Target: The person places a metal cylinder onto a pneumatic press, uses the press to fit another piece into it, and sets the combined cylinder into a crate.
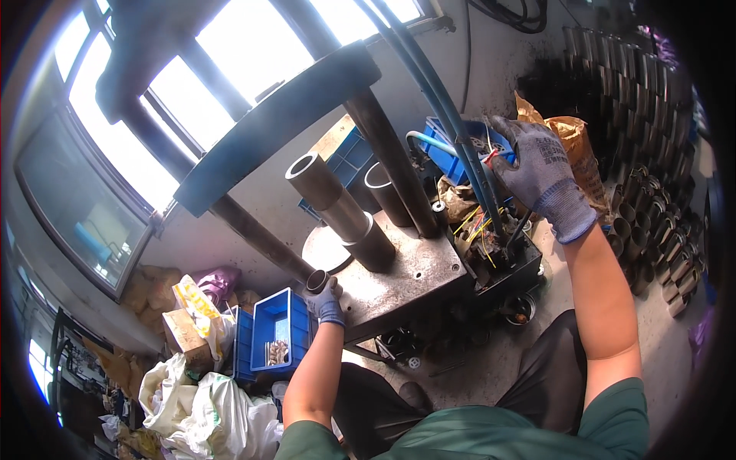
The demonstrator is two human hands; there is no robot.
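My left hand (pixel 328 304), in a grey-blue work glove, is closed around a short dark metal sleeve (pixel 317 281) at the left edge of a steel press table (pixel 399 284). Raised on the right, my gloved right hand (pixel 537 165) curls its fingers beside the blue upright pipes (pixel 452 100). A small red piece shows at its fingertips, but the glove hides most of what it grips. Between my hands, a tall stepped steel cylinder (pixel 337 205) stands on the table. Behind it is a wider open tube (pixel 387 192).
A curved blue press plate (pixel 276 123) hangs above the table on dark columns (pixel 391 161). Blue bins (pixel 280 330) and white sacks (pixel 222 410) lie at left. Loose yellow wires (pixel 479 230) run beside the table. Stacked metal tubes (pixel 652 222) line the right side.
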